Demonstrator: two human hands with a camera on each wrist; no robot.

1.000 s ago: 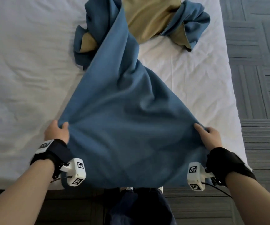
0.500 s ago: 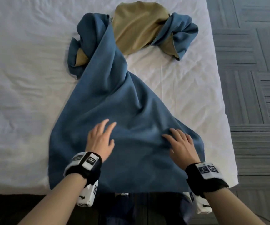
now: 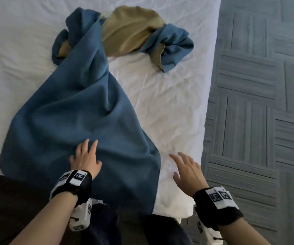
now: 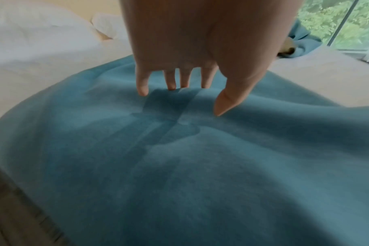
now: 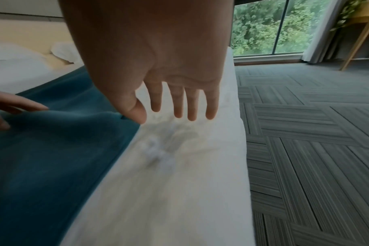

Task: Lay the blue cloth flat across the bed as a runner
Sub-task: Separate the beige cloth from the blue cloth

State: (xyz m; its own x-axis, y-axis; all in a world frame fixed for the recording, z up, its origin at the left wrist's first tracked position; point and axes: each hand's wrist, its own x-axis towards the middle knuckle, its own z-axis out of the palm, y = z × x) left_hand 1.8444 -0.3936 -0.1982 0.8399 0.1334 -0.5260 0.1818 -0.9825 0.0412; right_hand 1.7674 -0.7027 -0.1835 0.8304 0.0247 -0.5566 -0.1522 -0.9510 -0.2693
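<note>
Cloth (image 3: 75, 124) on bed (image 3: 169, 106), floor (image 3: 259, 103) to its right.

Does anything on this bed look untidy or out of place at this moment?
Yes. The far end of the blue cloth is bunched and twisted near the bed's far side, with its tan underside turned up. Only the near end lies spread, under the left hand. The right hand is over bare sheet.

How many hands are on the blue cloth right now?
1: the left hand is on the blue cloth; the right hand is over bare white sheet beside it.
</note>
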